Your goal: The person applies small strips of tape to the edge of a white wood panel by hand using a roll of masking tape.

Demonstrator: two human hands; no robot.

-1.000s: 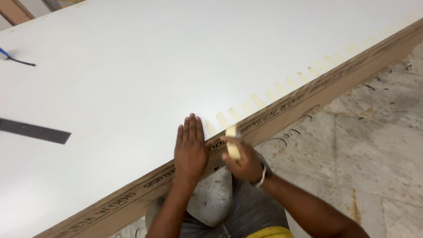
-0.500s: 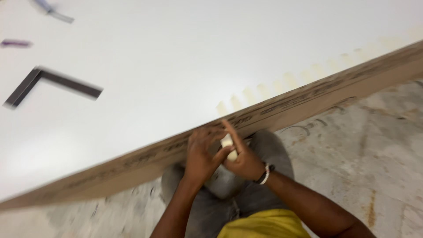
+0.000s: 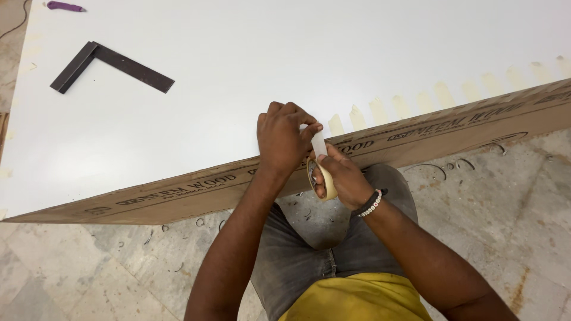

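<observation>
A large white board [image 3: 250, 65] lies flat, with a brown printed edge band [image 3: 178, 193] facing me. My right hand [image 3: 342, 178] grips a roll of beige masking tape [image 3: 324, 178] just below the edge. My left hand [image 3: 285, 137] pinches the free end of the tape strip [image 3: 319, 142] pulled up from the roll, over the board's edge. Several short beige tape pieces [image 3: 443, 95] sit in a row along the edge to the right of my hands.
A dark metal try square [image 3: 110, 62] lies on the board at the upper left, with a purple object [image 3: 65, 6] beyond it. The stone floor [image 3: 505, 202] carries thin curled shavings. My knees in grey trousers are under the board's edge.
My left hand left the board surface and took the tape's end. The view shifted, so the try square now shows at upper left. Both hands stay at the edge.
</observation>
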